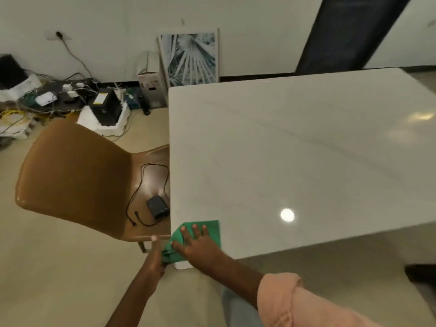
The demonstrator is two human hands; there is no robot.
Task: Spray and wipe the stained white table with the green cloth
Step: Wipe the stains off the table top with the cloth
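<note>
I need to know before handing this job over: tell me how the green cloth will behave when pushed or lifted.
The green cloth looks thin and floppy: its corner droops over the table edge into the left hand. Under the flat right hand it will probably slide easily, since the tabletop looks glossy. Lifted, it likely hangs limp and weighs little.

Left of the hands stands a brown chair (77, 175) on a beige floor (47, 267). Beyond it, cables (47, 95) and boxes (151, 79) clutter the white wall (106, 24), beside a leaning picture (190, 59).
</note>
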